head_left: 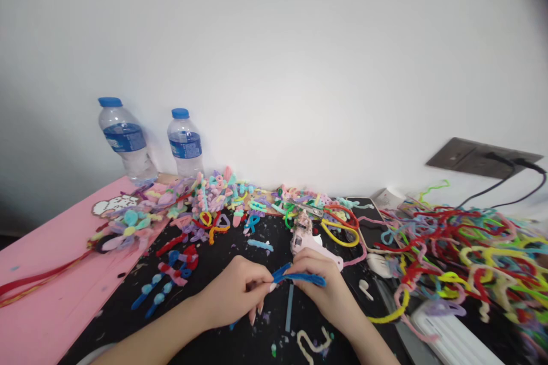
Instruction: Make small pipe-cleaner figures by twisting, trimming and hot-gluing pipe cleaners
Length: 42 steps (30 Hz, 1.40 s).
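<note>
A blue pipe cleaner [314, 279], bent into a folded strip, is pinched between both hands above the black work surface [205, 308]. My left hand [246, 288] grips one end with thumb and forefinger. Closed on the strip a little farther right is my right hand [317, 279], and a doubled end sticks out past its fingers. A pale pink glue gun [314, 248] lies just behind the right hand. Below the hands rest a thin grey-blue stick [290, 308] and a cream wavy pipe cleaner [310, 348]. A short light-blue piece [260, 245] lies behind them.
Finished-looking pipe cleaner shapes [214, 194] pile along the wall. A blue and red figure [171, 279] lies left. Two water bottles [186, 148] stand at the back left on pink. A heap of loose pipe cleaners [462, 251], a white case [454, 333] and an earbud [366, 290] are right.
</note>
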Tool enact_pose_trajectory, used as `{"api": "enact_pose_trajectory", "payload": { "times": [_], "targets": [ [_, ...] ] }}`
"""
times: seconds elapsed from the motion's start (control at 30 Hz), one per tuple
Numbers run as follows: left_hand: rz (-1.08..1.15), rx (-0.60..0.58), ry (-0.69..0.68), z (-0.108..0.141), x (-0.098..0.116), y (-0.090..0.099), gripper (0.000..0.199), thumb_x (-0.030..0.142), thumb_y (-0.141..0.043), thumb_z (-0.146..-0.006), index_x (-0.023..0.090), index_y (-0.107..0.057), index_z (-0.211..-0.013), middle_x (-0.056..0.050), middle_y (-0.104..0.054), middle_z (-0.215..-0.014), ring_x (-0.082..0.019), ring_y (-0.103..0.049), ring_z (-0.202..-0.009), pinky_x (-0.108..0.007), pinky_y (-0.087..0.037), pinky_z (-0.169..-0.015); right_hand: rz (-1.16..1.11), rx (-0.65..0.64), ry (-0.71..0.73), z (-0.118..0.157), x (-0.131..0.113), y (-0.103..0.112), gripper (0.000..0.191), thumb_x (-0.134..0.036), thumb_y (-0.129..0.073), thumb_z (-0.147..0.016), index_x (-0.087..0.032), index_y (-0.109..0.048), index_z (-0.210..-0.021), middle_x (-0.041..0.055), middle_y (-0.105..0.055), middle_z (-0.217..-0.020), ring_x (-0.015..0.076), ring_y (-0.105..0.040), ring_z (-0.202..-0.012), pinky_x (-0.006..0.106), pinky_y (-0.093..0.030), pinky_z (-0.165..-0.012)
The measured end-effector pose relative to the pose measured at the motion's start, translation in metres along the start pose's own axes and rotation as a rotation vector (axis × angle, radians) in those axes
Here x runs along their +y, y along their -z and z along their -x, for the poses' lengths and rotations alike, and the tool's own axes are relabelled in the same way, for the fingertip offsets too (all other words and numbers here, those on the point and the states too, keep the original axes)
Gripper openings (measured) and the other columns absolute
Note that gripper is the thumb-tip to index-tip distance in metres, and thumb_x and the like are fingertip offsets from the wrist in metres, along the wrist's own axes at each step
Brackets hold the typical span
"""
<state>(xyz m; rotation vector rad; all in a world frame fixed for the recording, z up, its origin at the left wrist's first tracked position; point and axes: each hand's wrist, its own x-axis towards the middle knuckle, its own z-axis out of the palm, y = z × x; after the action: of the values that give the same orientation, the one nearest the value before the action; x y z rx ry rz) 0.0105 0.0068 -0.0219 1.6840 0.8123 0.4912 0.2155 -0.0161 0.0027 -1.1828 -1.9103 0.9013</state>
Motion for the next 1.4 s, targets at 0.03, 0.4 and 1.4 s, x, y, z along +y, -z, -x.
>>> {"api": "enact_pose_trajectory", "payload": {
  "times": [0.03, 0.4, 1.4],
  "targets": [
    [-0.001, 0.003, 0.0, 0.0, -0.0005, -0.0002, 0.029, 0.032, -0.046, -0.084, 0.014, -0.056, -0.064, 0.002, -0.056, -0.052, -0.011, -0.059, -0.042, -0.016, -0.043, -0.041, 0.001, -0.001, -0.001, 0.0002, -0.0001, -0.0001, 0.01, -0.02, -0.058, -0.082, -0.02, -0.069, -0.082, 0.0035, -0.06, -0.08, 0.016, -0.057, -0.075, 0.026, -0.044, -0.068],
    [-0.002, 0.015, 0.005, 0.0003, 0.0013, -0.0001, 0.027, 0.032, -0.048, -0.083, 0.014, -0.056, -0.064, 0.002, -0.057, -0.052, -0.011, -0.06, -0.043, -0.016, -0.043, -0.041, -0.042, -0.006, -0.036, -0.0024, -0.0023, -0.0045, 0.01, -0.02, -0.062, -0.079, -0.022, -0.071, -0.083, 0.0034, -0.061, -0.081, 0.0167, -0.058, -0.078, 0.026, -0.045, -0.07],
    [0.09, -0.018, 0.062, -0.0001, -0.0006, -0.0005, 0.028, 0.037, -0.049, -0.082, 0.014, -0.055, -0.066, 0.001, -0.059, -0.051, -0.013, -0.06, -0.041, -0.018, -0.043, -0.04, -0.051, -0.044, -0.017, -0.0004, 0.0, -0.0056, 0.013, -0.025, -0.058, -0.083, -0.02, -0.07, -0.08, 0.0038, -0.061, -0.08, 0.0163, -0.058, -0.076, 0.027, -0.044, -0.067]
  ]
}}
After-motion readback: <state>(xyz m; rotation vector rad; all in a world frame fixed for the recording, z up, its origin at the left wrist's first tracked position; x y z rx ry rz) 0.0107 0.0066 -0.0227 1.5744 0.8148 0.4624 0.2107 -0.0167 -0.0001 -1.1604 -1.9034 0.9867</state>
